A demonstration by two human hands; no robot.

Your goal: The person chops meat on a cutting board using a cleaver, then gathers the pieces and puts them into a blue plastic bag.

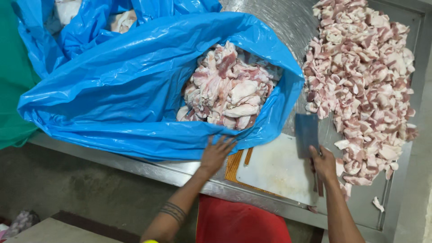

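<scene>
Head view is giving me a stainless steel table with a raised rim, standing over a grey concrete floor; a green sheet is hanging along the far left and something red is sitting under the table's near edge. A white cutting board is lying on a wooden board near that edge.

My right hand is clenching the handle of a cleaver. Its long axis is running almost straight away from me, the dark rectangular blade pointing toward the far side, lying between the cutting board and the heap of chopped meat on the right.

My left hand is resting with its fingers spread and released, pressing flat on the lip of the blue plastic bag, which is holding uncut meat pieces.
</scene>
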